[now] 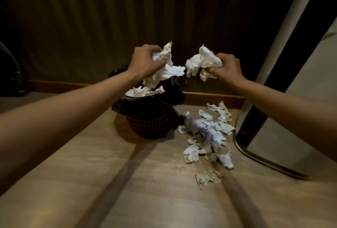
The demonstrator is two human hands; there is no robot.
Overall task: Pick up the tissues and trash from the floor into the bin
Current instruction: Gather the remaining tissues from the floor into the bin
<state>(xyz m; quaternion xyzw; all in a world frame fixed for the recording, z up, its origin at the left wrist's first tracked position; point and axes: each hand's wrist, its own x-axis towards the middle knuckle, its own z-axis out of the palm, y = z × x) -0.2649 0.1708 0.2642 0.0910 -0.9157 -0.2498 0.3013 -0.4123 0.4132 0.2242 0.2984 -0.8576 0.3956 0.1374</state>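
Seen from a person's own head, looking down at a wooden floor beside a dark ribbed wall. Both bare arms reach forward and hold crumpled white tissues above a small dark mesh bin lined with a black bag, raised there so the paper can likely fall straight in. The left hand has its grip pressed together around a wad of tissues that hangs directly over the bin's mouth, where more tissue already lies on top. The right hand is likewise clenched on a second wad, held just right of the bin and not yet over it. A heap of loose tissues still lies on the floor just to the bin's right, near a curved metal furniture leg.
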